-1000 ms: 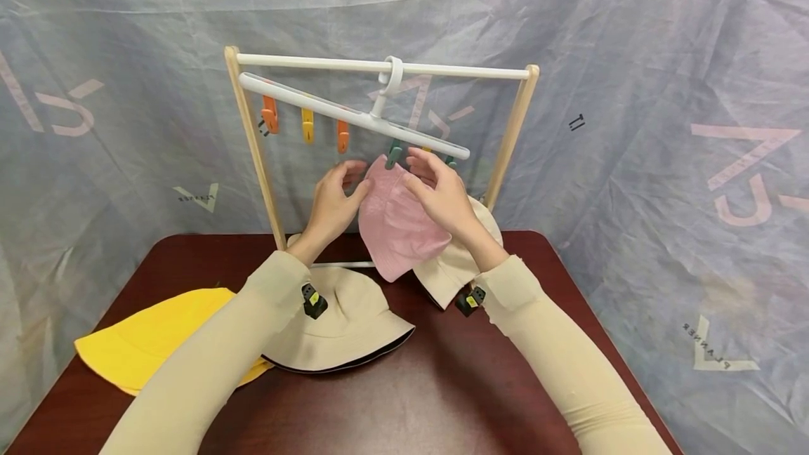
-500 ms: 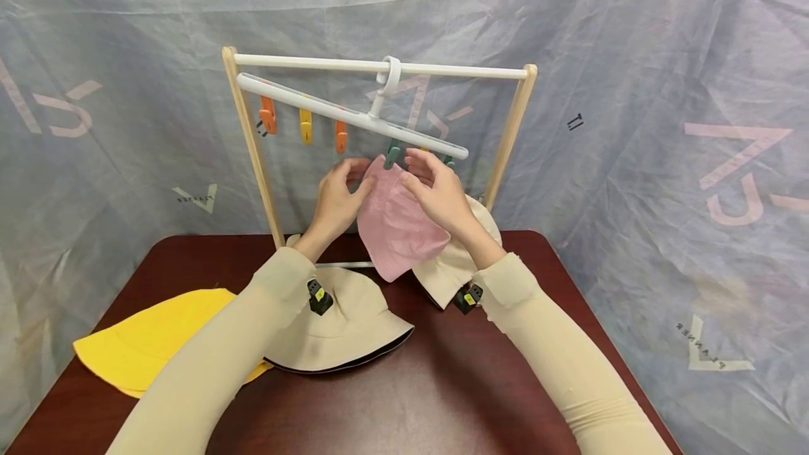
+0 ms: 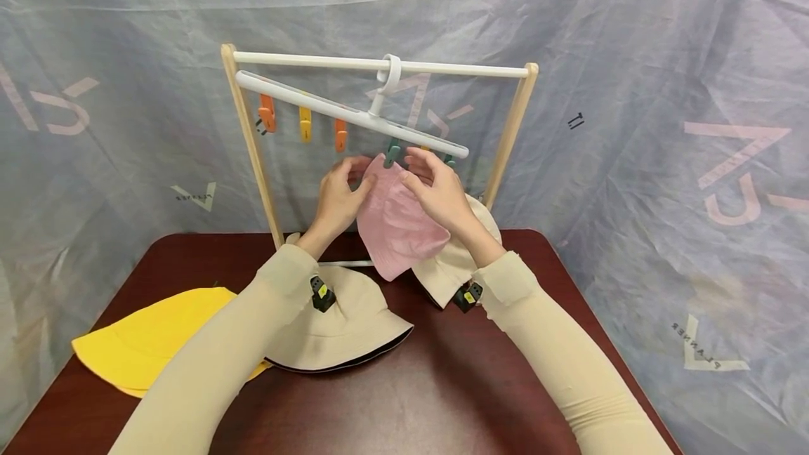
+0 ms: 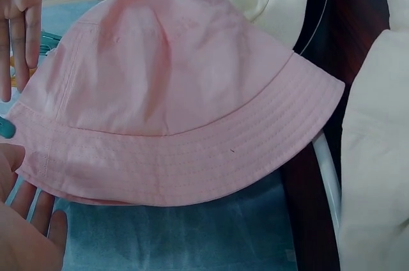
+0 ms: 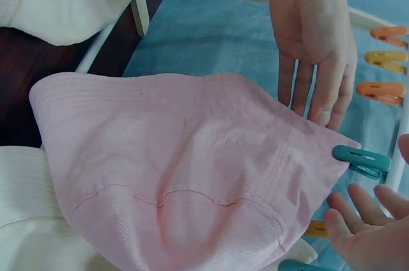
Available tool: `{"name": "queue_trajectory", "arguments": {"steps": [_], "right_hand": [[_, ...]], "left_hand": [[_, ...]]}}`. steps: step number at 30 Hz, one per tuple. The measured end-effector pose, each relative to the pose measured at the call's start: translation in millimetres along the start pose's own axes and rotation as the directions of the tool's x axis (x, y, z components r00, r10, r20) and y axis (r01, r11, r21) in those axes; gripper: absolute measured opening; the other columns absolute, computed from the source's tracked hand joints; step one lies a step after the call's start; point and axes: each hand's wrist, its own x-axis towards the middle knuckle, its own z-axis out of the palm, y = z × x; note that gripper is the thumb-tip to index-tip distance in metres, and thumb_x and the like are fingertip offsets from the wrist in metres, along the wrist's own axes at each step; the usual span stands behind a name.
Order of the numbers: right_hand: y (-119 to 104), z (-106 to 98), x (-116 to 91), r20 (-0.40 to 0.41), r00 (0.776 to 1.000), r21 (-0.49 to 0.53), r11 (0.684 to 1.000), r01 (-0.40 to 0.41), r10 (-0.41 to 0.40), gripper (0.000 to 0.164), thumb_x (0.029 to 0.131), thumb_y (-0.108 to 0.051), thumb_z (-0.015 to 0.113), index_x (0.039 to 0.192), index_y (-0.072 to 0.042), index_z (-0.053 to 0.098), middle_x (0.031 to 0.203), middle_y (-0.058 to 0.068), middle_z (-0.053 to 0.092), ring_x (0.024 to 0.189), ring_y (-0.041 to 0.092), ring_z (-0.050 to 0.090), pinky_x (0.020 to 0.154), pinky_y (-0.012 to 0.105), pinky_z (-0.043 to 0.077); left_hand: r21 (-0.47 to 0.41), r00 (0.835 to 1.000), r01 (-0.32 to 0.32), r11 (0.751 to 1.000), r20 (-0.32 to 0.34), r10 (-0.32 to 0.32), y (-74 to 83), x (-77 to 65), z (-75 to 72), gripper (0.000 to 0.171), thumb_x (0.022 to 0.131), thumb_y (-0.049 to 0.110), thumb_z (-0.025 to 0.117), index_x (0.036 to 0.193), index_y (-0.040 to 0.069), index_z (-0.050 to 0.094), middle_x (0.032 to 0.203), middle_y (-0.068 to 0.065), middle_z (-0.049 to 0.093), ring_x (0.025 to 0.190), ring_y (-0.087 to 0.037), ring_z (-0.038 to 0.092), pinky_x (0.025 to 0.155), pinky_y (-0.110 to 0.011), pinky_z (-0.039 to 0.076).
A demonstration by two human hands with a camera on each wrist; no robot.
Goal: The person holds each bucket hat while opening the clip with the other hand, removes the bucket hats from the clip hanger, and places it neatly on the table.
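Note:
A pink bucket hat (image 3: 397, 230) hangs by its brim edge from a green clip (image 5: 361, 159) on the white hanger (image 3: 303, 99). On the hat's left side, my left hand (image 3: 339, 192) has its fingers extended by the brim edge, partly behind it. My right hand (image 3: 442, 195) is at the opposite side below the hanger, fingers loosely spread and thumb by the fabric. Neither hand grips the hat; whether the fingertips touch it is hard to tell. Behind the pink hat a cream bucket hat (image 3: 485, 225) hangs low at the right, its upper part partly hidden.
The hanger tilts down to the right on a rack's top bar (image 3: 303, 60). Orange clips (image 3: 267, 116) and a yellow clip (image 3: 305, 127) hang at its left. A beige bucket hat (image 3: 347, 321) and a yellow hat (image 3: 158, 335) lie on the dark red table (image 3: 442, 399).
My left hand has shifted very slightly right, closer to the pink hat. The right hand and the hanging hats look nearly still.

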Motion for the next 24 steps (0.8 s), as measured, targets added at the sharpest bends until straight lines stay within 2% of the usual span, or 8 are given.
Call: {"name": "queue_trajectory", "arguments": {"steps": [11,15,19,24], "right_hand": [[-1,1,3,0.010,1.000,0.013,1.000,-0.011,0.011,0.050,0.099,-0.014,0.057,0.144,0.003,0.041,0.139,0.025,0.050,0.130,0.037,0.049,0.108,0.045,0.039],[14,4,10,0.006,1.000,0.040,0.999,-0.005,0.005,0.052,0.099,-0.017,0.059,0.144,0.000,0.042,0.138,0.025,0.051,0.129,0.037,0.050,0.108,0.047,0.039],[30,8,18,0.000,1.000,0.043,0.999,-0.008,0.008,0.052,0.098,-0.023,0.061,0.145,-0.007,0.044,0.138,0.019,0.053,0.128,0.030,0.052,0.107,0.039,0.041],[35,9,20,-0.010,1.000,0.031,0.999,-0.015,0.015,0.051,0.098,-0.028,0.061,0.144,-0.012,0.046,0.137,0.012,0.056,0.126,0.021,0.055,0.103,0.029,0.045]], "left_hand": [[-0.062,1.000,0.014,0.998,-0.021,-0.015,1.5,-0.2,1.6,0.027,0.093,0.022,0.068,0.118,0.012,0.064,0.106,-0.004,0.065,0.096,-0.014,0.063,0.085,-0.029,0.053],[-0.063,0.999,0.020,0.998,-0.035,-0.022,1.1,-0.4,2.3,0.024,0.093,0.022,0.069,0.114,0.012,0.065,0.102,-0.003,0.066,0.092,-0.013,0.063,0.082,-0.027,0.053],[-0.055,0.998,0.033,0.998,-0.045,-0.036,2.0,-0.4,2.1,0.021,0.093,0.023,0.069,0.111,0.012,0.066,0.099,-0.002,0.067,0.089,-0.013,0.063,0.080,-0.028,0.053],[-0.051,0.998,0.044,0.998,-0.040,-0.046,2.5,0.7,2.3,0.021,0.093,0.026,0.068,0.110,0.013,0.066,0.098,-0.002,0.067,0.088,-0.013,0.063,0.079,-0.029,0.053]]}}
